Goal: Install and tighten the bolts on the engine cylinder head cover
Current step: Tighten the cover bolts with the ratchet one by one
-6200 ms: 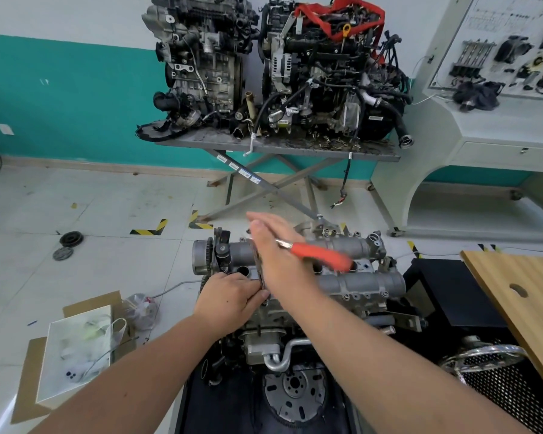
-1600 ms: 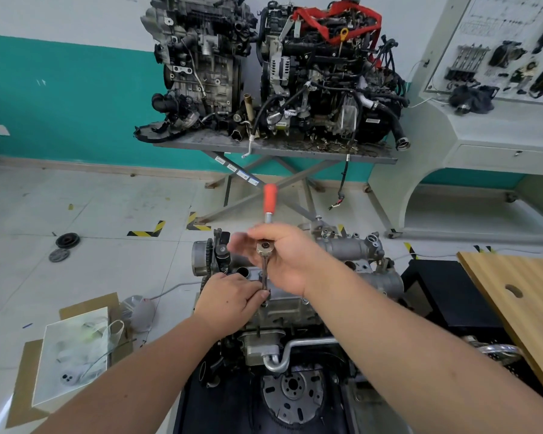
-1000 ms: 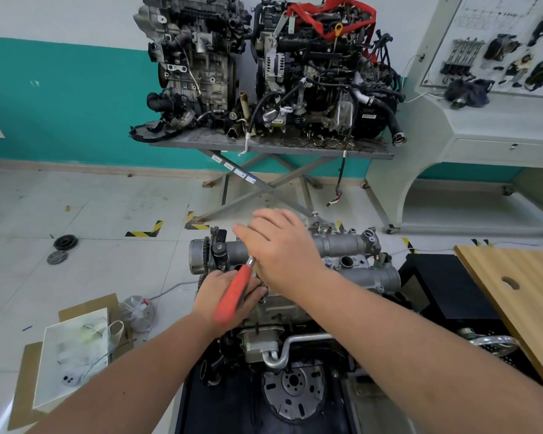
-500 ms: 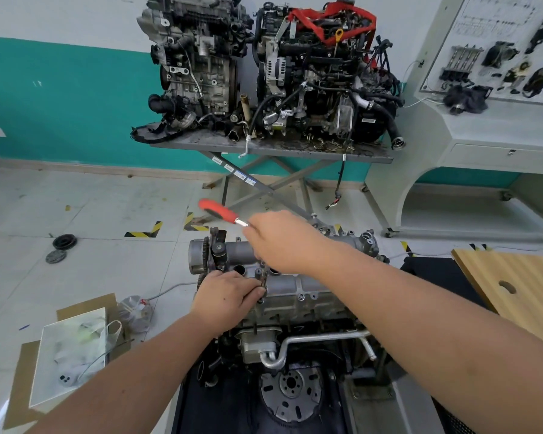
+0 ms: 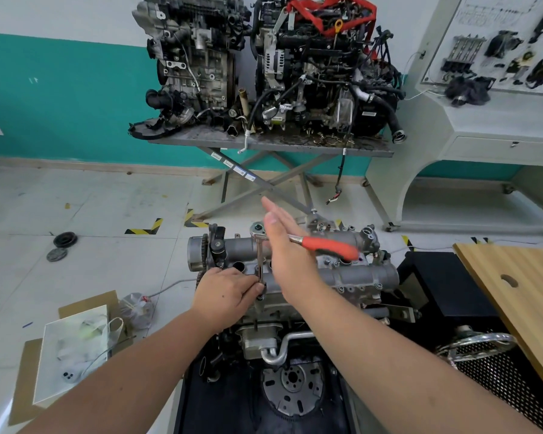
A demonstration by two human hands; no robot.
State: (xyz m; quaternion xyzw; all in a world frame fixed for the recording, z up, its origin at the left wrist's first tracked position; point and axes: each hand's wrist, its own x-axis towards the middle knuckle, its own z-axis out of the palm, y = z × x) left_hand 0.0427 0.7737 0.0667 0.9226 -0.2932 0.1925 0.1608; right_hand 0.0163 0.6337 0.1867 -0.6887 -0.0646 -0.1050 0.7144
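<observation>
- The cylinder head cover [image 5: 342,274], grey cast metal, sits on top of an engine [image 5: 282,346] on a black stand directly below the camera; it is the landmark for everything here.
- Just left of the cover, on the floor, a clear plastic tray [image 5: 72,349] lies on flattened cardboard and holds white wrappings and a few small dark pieces, too small to identify.
- A crumpled plastic bag [image 5: 137,308] lies between the tray and the cover.
- Right of the cover is a wooden tabletop [image 5: 521,289] with a round hole in it, and a metal mesh basket [image 5: 496,371] is below its near edge.
- The left hand [image 5: 229,296] rests on the cover's left end, its grip pinching the lower end of the ratchet's upright extension bar [image 5: 259,261].
- The right hand [image 5: 287,249] is held flat, fingers straight, palm against the red-handled ratchet [image 5: 323,245] above the cover; its grip is open and not closed around the handle.
- Beyond the cover, across pale floor tiles with yellow-black tape marks, a grey tabletop [image 5: 270,144] on crossed legs carries two more engines against a teal and white wall.
</observation>
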